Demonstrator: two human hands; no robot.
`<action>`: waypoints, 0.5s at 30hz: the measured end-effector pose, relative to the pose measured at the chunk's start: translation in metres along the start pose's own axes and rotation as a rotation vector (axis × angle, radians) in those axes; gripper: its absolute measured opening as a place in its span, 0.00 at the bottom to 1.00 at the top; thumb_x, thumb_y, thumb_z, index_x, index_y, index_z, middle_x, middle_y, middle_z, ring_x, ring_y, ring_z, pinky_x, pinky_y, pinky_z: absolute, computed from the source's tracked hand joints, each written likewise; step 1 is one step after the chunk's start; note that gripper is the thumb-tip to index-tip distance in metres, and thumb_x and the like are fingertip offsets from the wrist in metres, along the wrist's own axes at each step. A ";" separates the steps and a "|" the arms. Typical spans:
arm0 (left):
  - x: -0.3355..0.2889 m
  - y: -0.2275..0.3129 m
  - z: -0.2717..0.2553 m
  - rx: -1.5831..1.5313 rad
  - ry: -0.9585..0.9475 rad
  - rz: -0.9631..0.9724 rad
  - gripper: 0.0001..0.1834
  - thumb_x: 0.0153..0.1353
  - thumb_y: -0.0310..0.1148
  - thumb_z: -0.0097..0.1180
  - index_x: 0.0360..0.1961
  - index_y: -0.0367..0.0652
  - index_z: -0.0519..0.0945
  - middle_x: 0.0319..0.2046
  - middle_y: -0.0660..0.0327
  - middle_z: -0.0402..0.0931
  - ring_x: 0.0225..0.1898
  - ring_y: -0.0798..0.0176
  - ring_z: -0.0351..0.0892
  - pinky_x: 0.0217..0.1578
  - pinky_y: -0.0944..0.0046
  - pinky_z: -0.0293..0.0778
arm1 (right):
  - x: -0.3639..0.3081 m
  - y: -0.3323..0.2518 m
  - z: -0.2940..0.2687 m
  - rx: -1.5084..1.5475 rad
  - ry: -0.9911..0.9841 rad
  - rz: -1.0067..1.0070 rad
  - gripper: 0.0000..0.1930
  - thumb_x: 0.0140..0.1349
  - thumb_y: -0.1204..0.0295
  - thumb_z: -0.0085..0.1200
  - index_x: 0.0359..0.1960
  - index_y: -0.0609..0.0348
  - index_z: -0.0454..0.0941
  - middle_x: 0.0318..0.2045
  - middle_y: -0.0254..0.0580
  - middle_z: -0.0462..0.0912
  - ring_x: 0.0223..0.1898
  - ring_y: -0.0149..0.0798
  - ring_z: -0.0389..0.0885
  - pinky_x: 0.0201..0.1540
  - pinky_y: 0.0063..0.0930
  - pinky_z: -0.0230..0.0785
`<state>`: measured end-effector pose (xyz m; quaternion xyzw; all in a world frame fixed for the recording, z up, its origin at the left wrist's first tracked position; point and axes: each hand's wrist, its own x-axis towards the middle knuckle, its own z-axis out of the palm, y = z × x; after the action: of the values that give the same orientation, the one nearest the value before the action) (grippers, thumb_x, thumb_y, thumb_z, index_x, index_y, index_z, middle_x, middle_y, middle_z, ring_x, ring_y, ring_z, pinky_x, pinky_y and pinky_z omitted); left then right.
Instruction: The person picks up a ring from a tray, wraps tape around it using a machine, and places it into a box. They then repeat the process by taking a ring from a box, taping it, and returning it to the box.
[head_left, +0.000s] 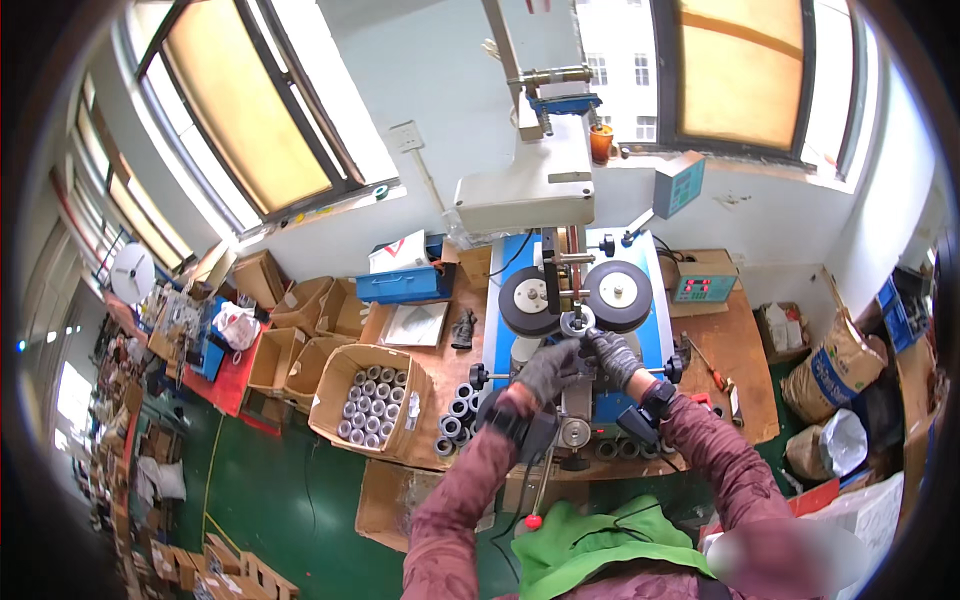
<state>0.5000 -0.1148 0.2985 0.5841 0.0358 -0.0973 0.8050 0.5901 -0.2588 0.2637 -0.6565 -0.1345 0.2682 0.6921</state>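
Note:
Both my hands wear grey gloves and meet at the front of a bench machine. My left hand [552, 370] has its fingers curled; whatever lies in them is hidden. My right hand [612, 356] is closed too, its fingertips close by a metal ring [577, 322]; I cannot tell whether they grip it. That ring sits low between two black wheels with pale hubs, the left wheel [530, 301] and the right wheel [618, 296]. Above them stands the machine's white head [525, 195]. Several grey rings [458, 410] are heaped on the bench left of my left hand.
An open cardboard box [415, 415] full of metal rings stands at the left. Behind it are a blue bin [400, 284] and a dark tool [463, 329]. A control box [704, 284] and a screwdriver [712, 370] lie to the right. A red-knobbed lever [534, 521] points toward me.

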 end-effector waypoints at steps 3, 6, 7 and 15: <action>0.037 -0.008 -0.001 0.835 0.135 0.195 0.20 0.52 0.29 0.54 0.47 0.40 0.68 0.40 0.58 0.73 0.43 0.62 0.73 0.42 0.64 0.72 | -0.009 -0.024 0.000 -0.228 0.041 -0.058 0.16 0.59 0.60 0.46 0.34 0.62 0.75 0.26 0.40 0.79 0.24 0.29 0.72 0.29 0.27 0.65; 0.075 -0.048 -0.025 -0.154 0.291 0.104 0.16 0.54 0.35 0.51 0.43 0.41 0.70 0.37 0.57 0.74 0.40 0.59 0.75 0.42 0.60 0.73 | 0.003 -0.047 0.013 -0.424 0.086 -0.241 0.14 0.56 0.62 0.51 0.32 0.63 0.76 0.24 0.42 0.79 0.24 0.29 0.73 0.30 0.28 0.66; 0.083 -0.047 -0.027 -0.738 0.321 -0.069 0.13 0.54 0.38 0.48 0.38 0.42 0.72 0.33 0.56 0.75 0.37 0.56 0.75 0.40 0.54 0.73 | 0.009 -0.057 0.016 -0.418 0.120 -0.339 0.12 0.54 0.64 0.53 0.31 0.63 0.75 0.24 0.42 0.79 0.24 0.30 0.73 0.31 0.27 0.66; 0.076 -0.027 0.015 -0.646 0.421 -0.057 0.08 0.54 0.34 0.50 0.34 0.45 0.73 0.28 0.57 0.74 0.32 0.54 0.75 0.34 0.50 0.74 | 0.052 -0.053 -0.005 -0.156 0.026 -0.356 0.05 0.50 0.79 0.53 0.30 0.59 0.73 0.22 0.32 0.75 0.23 0.26 0.72 0.23 0.19 0.64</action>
<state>0.5687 -0.1459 0.2654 0.3064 0.2456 0.0187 0.9195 0.6456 -0.2339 0.3067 -0.6772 -0.2598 0.1219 0.6775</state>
